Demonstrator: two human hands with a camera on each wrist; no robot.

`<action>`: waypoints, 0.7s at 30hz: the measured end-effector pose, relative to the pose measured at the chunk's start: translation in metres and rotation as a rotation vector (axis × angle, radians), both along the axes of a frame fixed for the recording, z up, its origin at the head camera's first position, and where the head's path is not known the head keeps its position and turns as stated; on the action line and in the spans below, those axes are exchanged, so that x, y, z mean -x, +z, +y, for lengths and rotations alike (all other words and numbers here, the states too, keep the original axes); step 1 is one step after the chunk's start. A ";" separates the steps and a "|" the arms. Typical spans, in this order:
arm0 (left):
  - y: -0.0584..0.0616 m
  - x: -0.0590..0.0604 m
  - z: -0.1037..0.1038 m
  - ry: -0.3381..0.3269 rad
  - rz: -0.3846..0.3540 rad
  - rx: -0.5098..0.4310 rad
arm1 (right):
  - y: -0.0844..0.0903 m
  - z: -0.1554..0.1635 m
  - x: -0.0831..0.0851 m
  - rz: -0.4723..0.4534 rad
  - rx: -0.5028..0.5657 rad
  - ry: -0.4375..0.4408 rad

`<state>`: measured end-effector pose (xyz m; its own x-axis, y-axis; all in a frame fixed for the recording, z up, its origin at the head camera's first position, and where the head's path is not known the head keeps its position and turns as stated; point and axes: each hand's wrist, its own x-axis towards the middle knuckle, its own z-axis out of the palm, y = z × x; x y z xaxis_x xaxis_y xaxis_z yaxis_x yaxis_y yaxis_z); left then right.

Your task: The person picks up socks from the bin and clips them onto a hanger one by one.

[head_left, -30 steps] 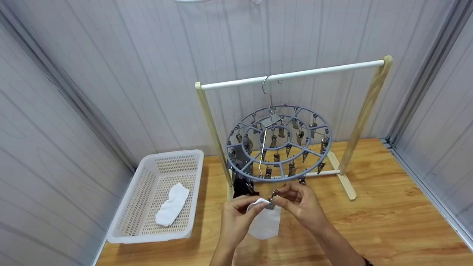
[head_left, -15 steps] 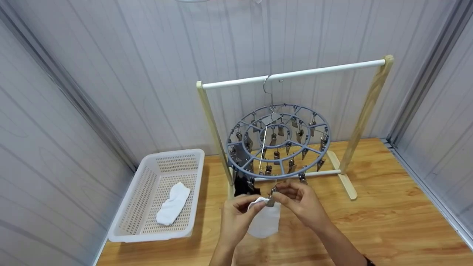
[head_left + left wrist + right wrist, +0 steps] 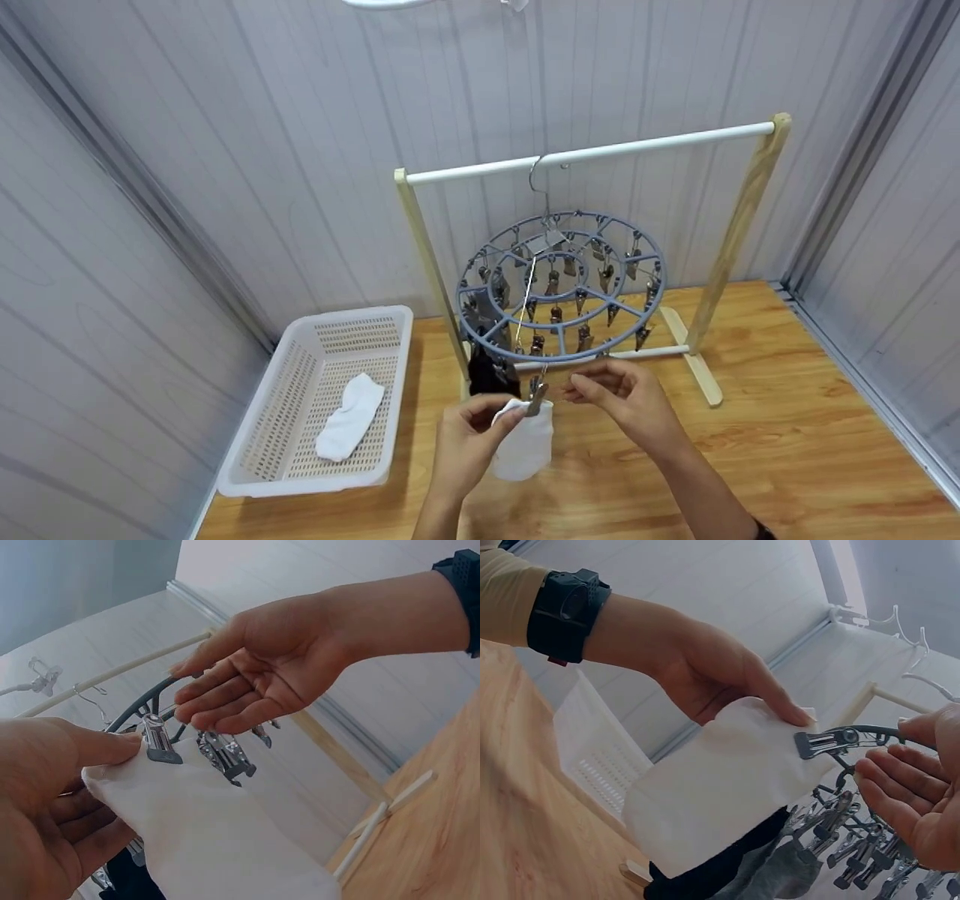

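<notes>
A white sock (image 3: pixel 523 454) hangs from a metal clip (image 3: pixel 536 399) that bites its upper edge. The clip is attached to the front of a round blue-grey drying hanger (image 3: pixel 560 358). My left hand (image 3: pixel 466 444) pinches the sock's upper edge between thumb and fingers, just left of the clip. To the right of the clip, my right hand (image 3: pixel 634 401) holds nothing, its fingers loosely bent and apart from the clip. In the right wrist view, the clip (image 3: pixel 826 741) grips the sock (image 3: pixel 712 780) beside the left thumb.
A black sock (image 3: pixel 487 375) and a grey one (image 3: pixel 787 870) hang at the hanger's left side, among several bare clips. The hanger hooks over the white bar (image 3: pixel 637 148) of a wooden rack. At left stands a white basket (image 3: pixel 300 487) with another white sock (image 3: pixel 350 420) inside.
My right hand has let go of the clip and drawn away to the right. The clip and sock have shifted slightly left, with my left hand still pinching the sock.
</notes>
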<state>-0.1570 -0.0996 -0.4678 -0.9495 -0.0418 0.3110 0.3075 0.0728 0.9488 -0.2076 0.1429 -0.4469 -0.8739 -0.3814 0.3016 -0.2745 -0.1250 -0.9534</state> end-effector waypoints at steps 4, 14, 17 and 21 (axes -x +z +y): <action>0.002 -0.001 -0.004 0.019 -0.021 0.018 | 0.002 0.005 0.001 0.006 0.037 0.012; 0.004 0.001 -0.017 0.045 -0.004 0.046 | 0.007 0.015 0.002 0.063 0.071 0.015; 0.004 0.001 -0.020 0.045 -0.005 0.049 | 0.009 0.018 0.002 0.068 0.073 0.004; 0.006 0.001 -0.023 0.068 -0.016 0.063 | 0.010 0.020 0.003 0.086 0.079 0.004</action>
<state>-0.1581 -0.1228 -0.4621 -0.9500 -0.0871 0.2998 0.2846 0.1527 0.9464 -0.2111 0.1633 -0.4366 -0.8419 -0.3568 0.4049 -0.3544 -0.2002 -0.9134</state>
